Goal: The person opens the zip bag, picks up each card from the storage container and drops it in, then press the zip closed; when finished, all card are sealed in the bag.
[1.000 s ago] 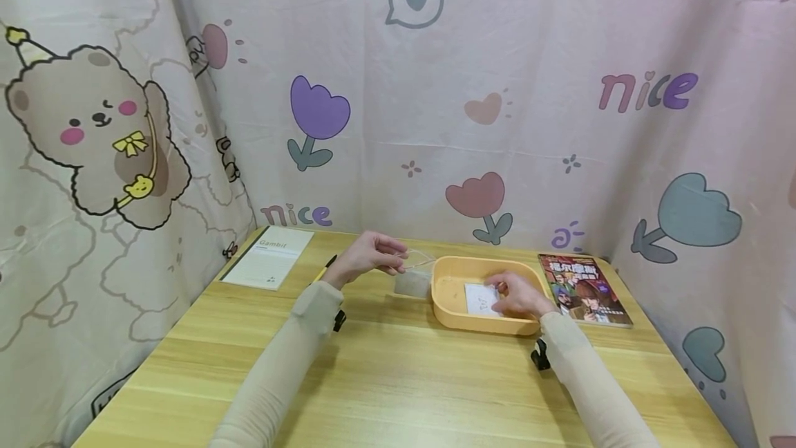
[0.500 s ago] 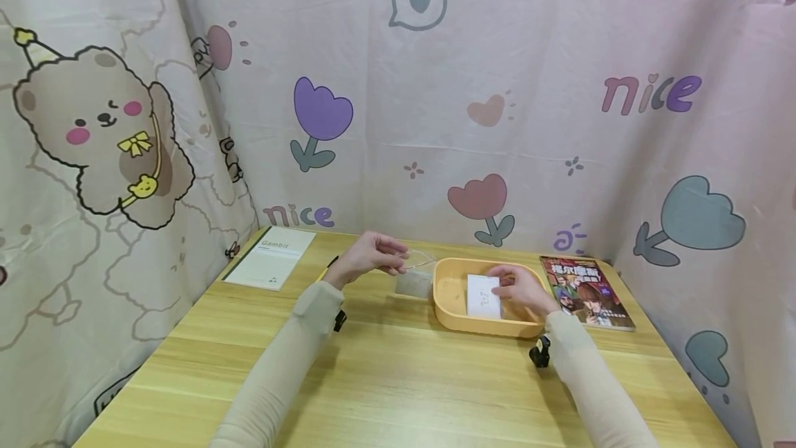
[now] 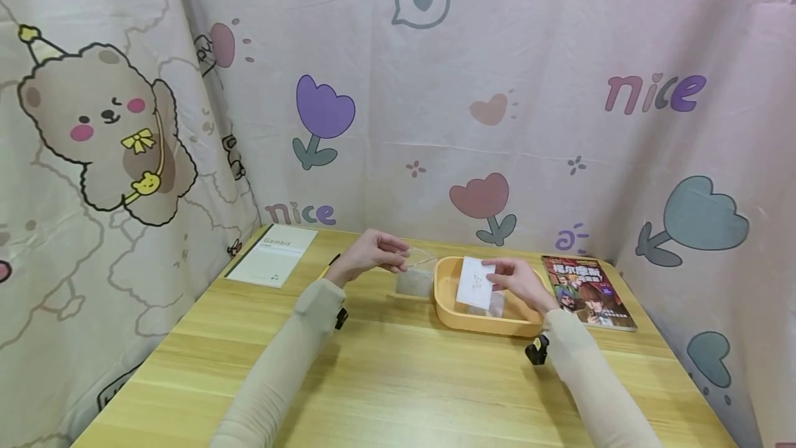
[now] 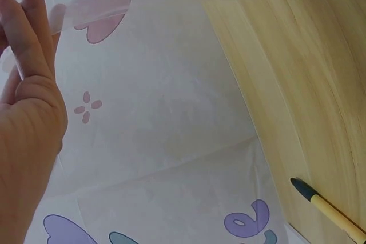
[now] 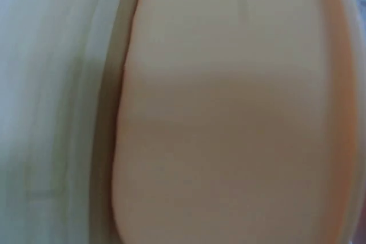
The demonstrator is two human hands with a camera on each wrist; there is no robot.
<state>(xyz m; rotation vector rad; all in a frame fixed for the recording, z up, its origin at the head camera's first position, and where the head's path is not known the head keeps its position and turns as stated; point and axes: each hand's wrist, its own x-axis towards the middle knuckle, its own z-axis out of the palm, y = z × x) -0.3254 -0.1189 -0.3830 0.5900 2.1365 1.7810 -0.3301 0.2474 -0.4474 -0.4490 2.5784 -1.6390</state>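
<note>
My left hand (image 3: 376,252) pinches the edge of a clear plastic bag (image 3: 415,283), which spreads to the right of the fingertips with its upper edge bowed into a loop. In the left wrist view, fingers (image 4: 35,38) stand at the clear film (image 4: 91,10). My right hand (image 3: 517,282) grips a white slip of paper (image 3: 474,282) by its right side, tilted above the yellow-orange plastic box (image 3: 481,325). Handwriting shows on the slip. Below it in the box lies a small translucent piece (image 3: 495,306). The right wrist view shows the box's blurred inside (image 5: 229,118), no hand.
A white notebook (image 3: 271,256) lies at the table's back left. The yellow pen (image 4: 331,212) with a black tip is partly behind my left wrist in the head view. A colourful magazine (image 3: 587,292) lies right of the box. Printed curtains (image 3: 398,123) stand behind the wooden table (image 3: 398,379).
My right hand has lifted the white slip up from inside the box and tilted it, uncovering the translucent piece. The left hand stays nearly still with the plastic bag.
</note>
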